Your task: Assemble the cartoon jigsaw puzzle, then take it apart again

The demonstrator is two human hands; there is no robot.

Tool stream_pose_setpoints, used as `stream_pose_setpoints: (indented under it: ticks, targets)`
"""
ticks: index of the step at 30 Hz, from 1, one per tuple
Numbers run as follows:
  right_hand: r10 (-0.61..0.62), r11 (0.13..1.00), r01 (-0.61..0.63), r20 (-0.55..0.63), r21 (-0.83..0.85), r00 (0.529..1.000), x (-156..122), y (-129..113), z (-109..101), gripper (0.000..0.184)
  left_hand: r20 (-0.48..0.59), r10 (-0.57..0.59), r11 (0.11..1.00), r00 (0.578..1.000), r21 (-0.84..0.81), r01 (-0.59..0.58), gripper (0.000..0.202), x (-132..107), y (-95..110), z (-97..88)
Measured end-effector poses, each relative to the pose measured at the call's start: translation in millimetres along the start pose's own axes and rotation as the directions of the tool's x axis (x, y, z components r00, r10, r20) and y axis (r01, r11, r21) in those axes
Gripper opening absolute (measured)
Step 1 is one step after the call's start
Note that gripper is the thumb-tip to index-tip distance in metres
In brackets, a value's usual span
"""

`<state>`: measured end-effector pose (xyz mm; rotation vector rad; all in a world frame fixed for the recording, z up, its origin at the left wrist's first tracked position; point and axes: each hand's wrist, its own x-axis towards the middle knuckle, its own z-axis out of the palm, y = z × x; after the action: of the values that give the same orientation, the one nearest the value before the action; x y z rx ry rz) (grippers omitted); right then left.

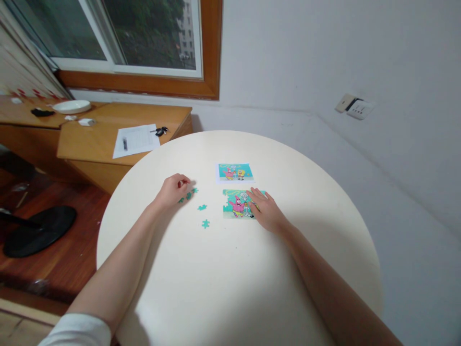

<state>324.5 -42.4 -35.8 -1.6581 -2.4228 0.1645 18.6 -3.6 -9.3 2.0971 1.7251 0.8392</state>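
A partly assembled jigsaw puzzle (237, 206) with a pink starfish cartoon lies on the table, its left edge gappy. Flat across its right part rests my right hand (265, 207), fingers stretched out and covering some of the picture. My left hand (172, 191) is closed in a pinch to the left; what is between thumb and fingers, if anything, is too small to make out. Several loose teal puzzle pieces (189, 196) lie close beside and partly under it. Nearer the puzzle are a loose piece (202, 207) and another piece (205, 224). Behind the puzzle lies a printed reference picture (236, 173).
The round white table (223, 278) stands near a wall with a socket (360, 109). At the back left, a wooden cabinet (104, 139) bears a paper sheet (139, 137), keys (162, 131) and a white plate (74, 106). A black round base (43, 233) stands on the floor.
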Motion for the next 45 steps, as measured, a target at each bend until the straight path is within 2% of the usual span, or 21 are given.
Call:
stream_pose_setpoints:
  ticks: [5, 7, 13, 18, 26, 30, 33, 37, 45]
  targets:
    - [-0.007, 1.0, 0.008, -0.033, 0.025, 0.999, 1.0, 3.1, 4.6, 0.045, 0.103, 0.158, 0.987, 0.982, -0.053, -0.153, 0.018, -3.2, 13.5, 1.6]
    - [0.0, 0.998, 0.004, -0.057, 0.066, 0.998, 2.2, 5.3, 6.3, 0.045, 0.111, 0.172, 0.985, 0.979, -0.047, -0.168, 0.019, -3.4, 16.0, 1.9]
    - [0.12, 0.971, -0.075, -0.193, 0.227, 0.974, 6.9, 15.5, 6.1, 0.044, 0.026, -0.008, 1.0, 1.0, -0.001, 0.008, 0.021, 0.7, 11.0, -1.2]
    - [0.238, 0.937, -0.152, -0.256, 0.314, 0.937, 8.1, 22.9, 4.3, 0.043, 0.027, -0.068, 0.998, 0.997, -0.004, 0.068, 0.02, 1.1, 5.0, 0.3]
    - [0.389, 0.855, -0.199, -0.337, 0.479, 0.858, 8.8, 29.0, 2.3, 0.043, 0.135, -0.071, 0.992, 0.988, -0.09, 0.084, 0.021, 0.7, -7.9, -5.4]
    - [0.394, 0.843, -0.179, -0.355, 0.508, 0.848, 10.1, 31.1, 5.3, 0.042, 0.277, -0.056, 0.969, 0.959, -0.217, 0.119, 0.027, -1.8, -11.2, -19.2]
    - [0.401, 0.836, -0.166, -0.377, 0.523, 0.835, 11.1, 33.2, 8.9, 0.039, 0.381, -0.041, 0.962, 0.923, -0.236, 0.14, 0.033, -3.9, -13.6, -31.6]
    - [0.41, 0.827, -0.163, -0.378, 0.538, 0.83, 12.1, 35.8, 11.3, 0.038, 0.398, -0.059, 0.967, 0.916, -0.204, 0.151, 0.04, -4.3, -20.8, -40.1]
    - [0.42, 0.792, -0.116, -0.398, 0.599, 0.816, 13.1, 42.1, 17.6, 0.033, 0.437, -0.037, 0.986, 0.899, -0.129, 0.103, 0.033, -3.2, -25.7, -37.0]
